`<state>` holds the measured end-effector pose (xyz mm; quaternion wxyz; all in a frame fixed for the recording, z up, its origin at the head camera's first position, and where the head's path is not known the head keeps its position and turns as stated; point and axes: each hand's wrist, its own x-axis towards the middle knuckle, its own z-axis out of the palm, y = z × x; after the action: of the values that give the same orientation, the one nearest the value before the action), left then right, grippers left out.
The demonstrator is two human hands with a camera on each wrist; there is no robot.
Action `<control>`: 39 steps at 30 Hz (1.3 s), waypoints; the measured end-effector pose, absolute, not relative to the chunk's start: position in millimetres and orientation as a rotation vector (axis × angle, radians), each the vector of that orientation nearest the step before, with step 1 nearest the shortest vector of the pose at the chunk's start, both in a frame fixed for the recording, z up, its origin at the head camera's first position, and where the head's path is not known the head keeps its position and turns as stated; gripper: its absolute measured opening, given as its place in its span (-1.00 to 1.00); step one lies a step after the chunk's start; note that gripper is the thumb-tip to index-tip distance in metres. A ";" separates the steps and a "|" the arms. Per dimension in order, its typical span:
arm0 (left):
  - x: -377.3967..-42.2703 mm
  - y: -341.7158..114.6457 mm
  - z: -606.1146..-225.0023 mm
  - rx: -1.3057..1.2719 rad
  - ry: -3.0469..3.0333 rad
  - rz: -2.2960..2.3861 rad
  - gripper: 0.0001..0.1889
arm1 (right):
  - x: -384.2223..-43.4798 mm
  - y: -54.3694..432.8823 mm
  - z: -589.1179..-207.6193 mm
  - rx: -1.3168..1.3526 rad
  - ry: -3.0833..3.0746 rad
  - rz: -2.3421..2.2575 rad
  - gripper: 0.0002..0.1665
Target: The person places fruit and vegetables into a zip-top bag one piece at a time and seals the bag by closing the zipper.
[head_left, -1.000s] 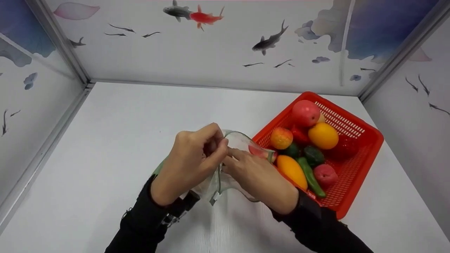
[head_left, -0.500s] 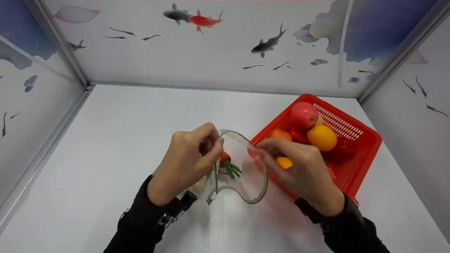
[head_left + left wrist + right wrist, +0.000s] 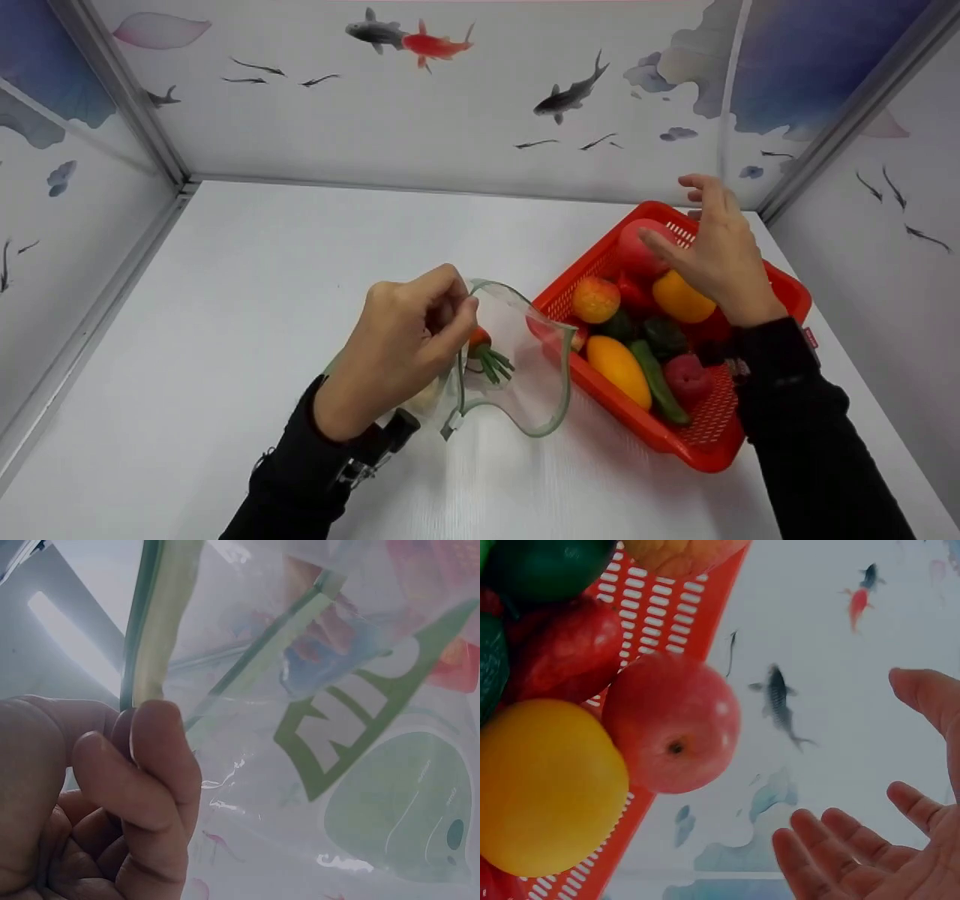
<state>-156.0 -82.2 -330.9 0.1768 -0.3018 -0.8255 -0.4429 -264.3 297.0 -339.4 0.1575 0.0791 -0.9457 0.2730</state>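
Note:
My left hand [image 3: 401, 349] pinches the rim of a clear zip bag [image 3: 525, 390] with green edging, its mouth spread toward the right. Inside the bag a toy carrot [image 3: 487, 356] shows its orange top and green stems. In the left wrist view the thumb and fingers grip the bag's green edge, and a printed green label [image 3: 360, 712] crosses the film. Over the far part of a red basket [image 3: 664, 442], my right hand [image 3: 724, 255] hovers with its fingers spread, holding nothing. A large pinkish-red apple [image 3: 671, 724] and a yellow-orange fruit [image 3: 551, 787] lie nearest it.
The basket also holds a mango [image 3: 619, 371], a long green pepper [image 3: 660, 382], a peach [image 3: 596, 300], a dark pink fruit [image 3: 688, 379] and dark green vegetables. White walls printed with fish surround the white table [image 3: 262, 300] at the back and sides.
My right hand comes out of the bag's mouth, pulls at its right rim, then lets go and moves up over the basket. The carrot comes into sight in the bag. My left hand hardly moves.

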 end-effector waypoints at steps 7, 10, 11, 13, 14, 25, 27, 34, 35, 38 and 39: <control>-155.9 -81.9 -331.6 -0.866 -2.332 -1.267 -0.85 | -291.5 312.4 -354.6 0.155 -2.988 0.801 0.19; -156.2 -81.8 -333.1 -0.868 -2.328 -1.272 -0.84 | -298.9 315.1 -361.2 0.135 -3.055 0.841 0.21; -156.1 -81.7 -333.2 -0.868 -2.327 -1.273 -0.83 | -300.5 315.9 -363.1 0.134 -3.070 0.852 0.20; -156.0 -81.5 -333.6 -0.870 -2.326 -1.272 -0.83 | -302.7 317.2 -366.3 0.129 -3.098 0.845 0.16; -155.8 -81.4 -333.5 -0.872 -2.327 -1.270 -0.83 | -303.4 317.8 -367.7 0.124 -3.105 0.840 0.14; -156.6 -82.3 -335.6 -0.868 -2.341 -1.257 -0.83 | -300.2 318.4 -376.8 0.130 -3.070 0.850 0.01; -156.5 -82.6 -335.6 -0.867 -2.340 -1.254 -0.82 | -297.9 319.7 -375.5 0.128 -3.071 0.867 0.02; -157.1 -80.9 -334.2 -0.878 -2.333 -1.250 -0.82 | -283.3 328.4 -365.7 0.104 -3.053 0.943 0.04; -157.2 -80.5 -333.9 -0.882 -2.329 -1.251 -0.83 | -280.6 329.8 -364.3 0.096 -3.044 0.960 0.04; -157.6 -80.3 -334.2 -0.889 -2.310 -1.244 -0.82 | -271.7 332.1 -361.0 0.077 -3.012 0.986 0.02; -157.5 -80.4 -334.4 -0.890 -2.305 -1.242 -0.82 | -268.7 332.1 -360.3 0.075 -3.001 0.985 0.01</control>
<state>-157.5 -80.4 -334.4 0.1871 -0.3161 -0.8188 -0.4412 -268.7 332.1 -360.3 -0.0088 0.0238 -0.9498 0.3118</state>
